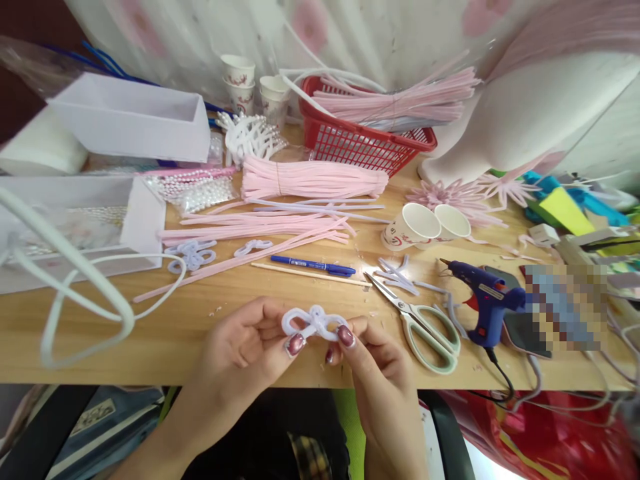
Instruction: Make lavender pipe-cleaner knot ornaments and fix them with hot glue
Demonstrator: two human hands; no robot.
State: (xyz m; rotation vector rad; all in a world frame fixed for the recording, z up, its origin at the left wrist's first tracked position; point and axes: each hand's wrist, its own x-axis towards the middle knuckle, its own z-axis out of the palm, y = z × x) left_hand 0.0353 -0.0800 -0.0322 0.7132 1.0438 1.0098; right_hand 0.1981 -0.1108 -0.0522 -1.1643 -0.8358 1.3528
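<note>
Between my hands, just above the table's front edge, is a pale lilac pipe-cleaner bow [317, 321] with a loop on each side and a small knob in the middle. My left hand [245, 347] pinches its left loop between thumb and fingers. The right loop is pinched by my right hand [377, 363]. Beyond my hands lie a blue pen [313, 265] and a thin wooden stick [310, 275]. Similar looped lilac pieces [193, 255] rest farther left. Scissors [425, 327] with pale green handles lie right of my right hand, blades partly spread.
A blue hot glue gun [483, 297] with its cord stands at the right near a phone [525, 330]. Paper cups [413, 227], pink pipe-cleaner bundles [315, 179] and a red basket [350, 143] fill the back. White boxes [145, 127] and a white looped tube [100, 280] occupy the left.
</note>
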